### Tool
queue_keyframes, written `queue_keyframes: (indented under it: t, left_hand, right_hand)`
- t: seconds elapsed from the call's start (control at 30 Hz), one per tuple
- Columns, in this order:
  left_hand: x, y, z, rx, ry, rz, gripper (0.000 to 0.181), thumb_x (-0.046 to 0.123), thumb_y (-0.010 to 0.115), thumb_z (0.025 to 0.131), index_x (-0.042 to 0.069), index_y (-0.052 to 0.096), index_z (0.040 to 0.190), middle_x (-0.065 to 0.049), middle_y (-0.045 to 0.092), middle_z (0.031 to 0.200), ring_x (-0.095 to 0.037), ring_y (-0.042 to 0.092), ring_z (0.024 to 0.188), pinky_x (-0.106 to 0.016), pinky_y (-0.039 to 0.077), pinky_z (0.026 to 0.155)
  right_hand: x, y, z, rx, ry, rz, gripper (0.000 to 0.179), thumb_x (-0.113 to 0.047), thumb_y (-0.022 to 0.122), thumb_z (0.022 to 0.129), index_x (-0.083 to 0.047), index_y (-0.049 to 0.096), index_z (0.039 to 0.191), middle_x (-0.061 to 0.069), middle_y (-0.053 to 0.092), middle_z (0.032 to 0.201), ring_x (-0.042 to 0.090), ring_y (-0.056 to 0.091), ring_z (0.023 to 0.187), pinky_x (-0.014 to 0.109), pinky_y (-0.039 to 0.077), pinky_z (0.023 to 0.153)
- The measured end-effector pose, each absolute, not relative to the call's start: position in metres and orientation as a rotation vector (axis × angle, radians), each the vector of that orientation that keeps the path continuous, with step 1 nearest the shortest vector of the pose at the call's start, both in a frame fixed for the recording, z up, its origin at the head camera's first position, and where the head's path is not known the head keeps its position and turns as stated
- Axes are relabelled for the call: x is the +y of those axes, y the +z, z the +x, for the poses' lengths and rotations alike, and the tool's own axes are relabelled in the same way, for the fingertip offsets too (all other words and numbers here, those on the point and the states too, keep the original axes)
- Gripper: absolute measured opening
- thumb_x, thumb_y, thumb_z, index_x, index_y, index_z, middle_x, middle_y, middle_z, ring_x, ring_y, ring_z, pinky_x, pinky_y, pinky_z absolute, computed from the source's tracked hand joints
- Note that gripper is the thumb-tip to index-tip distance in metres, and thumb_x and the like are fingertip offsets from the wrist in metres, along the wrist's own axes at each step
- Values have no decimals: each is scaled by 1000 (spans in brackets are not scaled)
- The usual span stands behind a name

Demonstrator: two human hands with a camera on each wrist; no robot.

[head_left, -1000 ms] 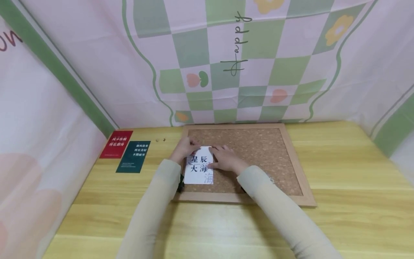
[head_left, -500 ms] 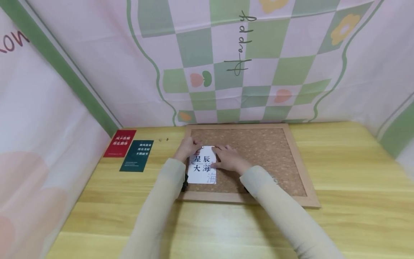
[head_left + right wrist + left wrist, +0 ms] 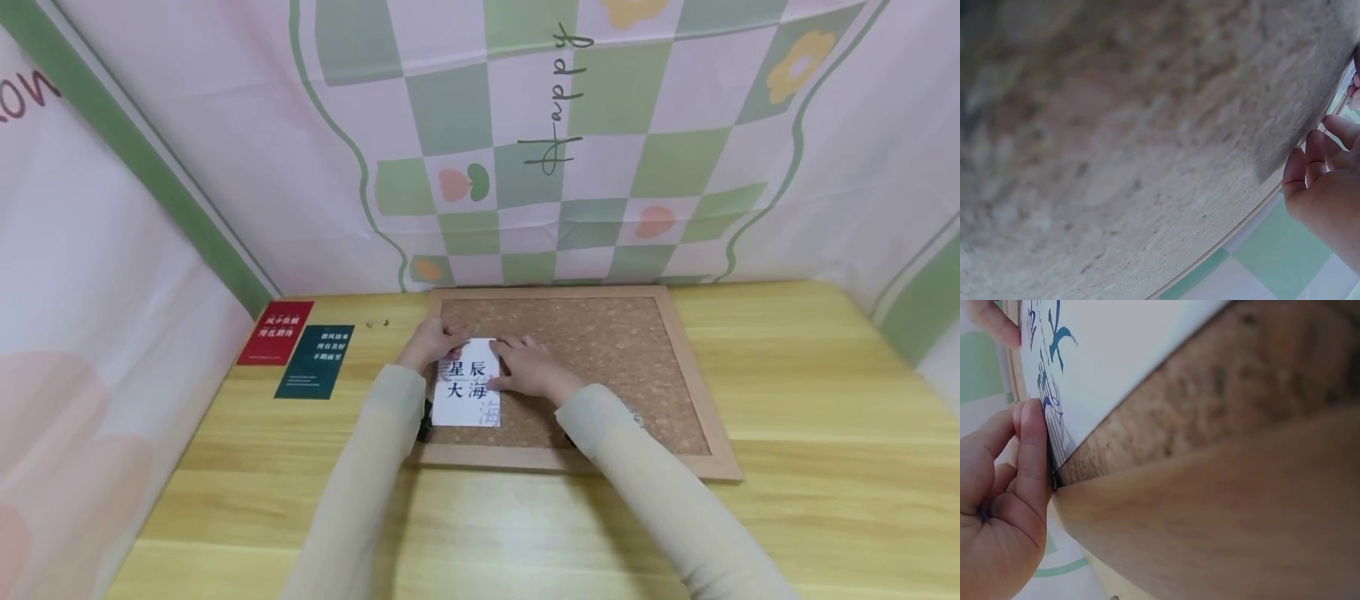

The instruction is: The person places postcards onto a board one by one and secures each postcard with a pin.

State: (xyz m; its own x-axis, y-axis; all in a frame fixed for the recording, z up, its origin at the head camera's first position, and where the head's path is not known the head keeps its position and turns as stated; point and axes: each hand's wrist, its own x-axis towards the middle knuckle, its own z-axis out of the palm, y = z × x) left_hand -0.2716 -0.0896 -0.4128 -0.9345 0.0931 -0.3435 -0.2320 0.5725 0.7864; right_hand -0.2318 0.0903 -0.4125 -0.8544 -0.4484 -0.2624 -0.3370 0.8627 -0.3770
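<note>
Card lies partly under your left hand, fingers bunched, grip unclear; your right hand, fingers apart, touches the card's right edge.

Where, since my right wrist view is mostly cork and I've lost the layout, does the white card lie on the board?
Observer: In the head view, the white card lies on the left part of the cork board.
Operator: What is at its upper left corner?
Observer: The left hand's grip covers that corner in the head view.
Operator: Anything to the left, off the board?
Observer: Yes, a red card and a dark green card lie there on the table.
</note>
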Motion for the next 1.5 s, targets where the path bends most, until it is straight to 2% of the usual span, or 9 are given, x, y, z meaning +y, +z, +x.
queue_keyframes:
  t: [0.27, 0.63, 1.07, 1.5]
  left_hand:
    - [-93, -412, -269, 2437, 1302, -89, 26, 20, 55, 97, 0, 62, 82, 1, 55, 63, -7, 53, 56, -15, 49, 54]
    - [-92, -412, -269, 2467, 1238, -82, 36, 24, 55, 97, 9, 54, 64, 3, 52, 57, -8, 50, 55, -17, 44, 55]
    - [-88, -405, -270, 2455, 1211, -53, 30, 18, 53, 98, 5, 54, 70, 1, 53, 60, -9, 52, 56, -17, 47, 55]
    - [-87, -406, -272, 2441, 1203, -88, 27, 20, 52, 99, 5, 56, 76, 1, 53, 62, -8, 51, 56, -15, 48, 54]
  right_hand:
    - [89, -417, -233, 2696, -456, -608, 77, -44, 61, 90, -7, 29, 149, 16, 25, 157, 39, 22, 144, 59, 20, 117]
    - [90, -417, -233, 2690, -467, -602, 77, -43, 61, 90, -6, 28, 150, 17, 24, 157, 41, 22, 144, 62, 19, 116]
    - [92, -413, -234, 2699, -458, -630, 77, -42, 61, 91, -4, 29, 149, 19, 26, 156, 43, 24, 142, 62, 21, 115]
    - [90, -413, -236, 2684, -451, -605, 77, -43, 61, 91, -5, 28, 150, 18, 24, 157, 42, 21, 144, 63, 19, 115]
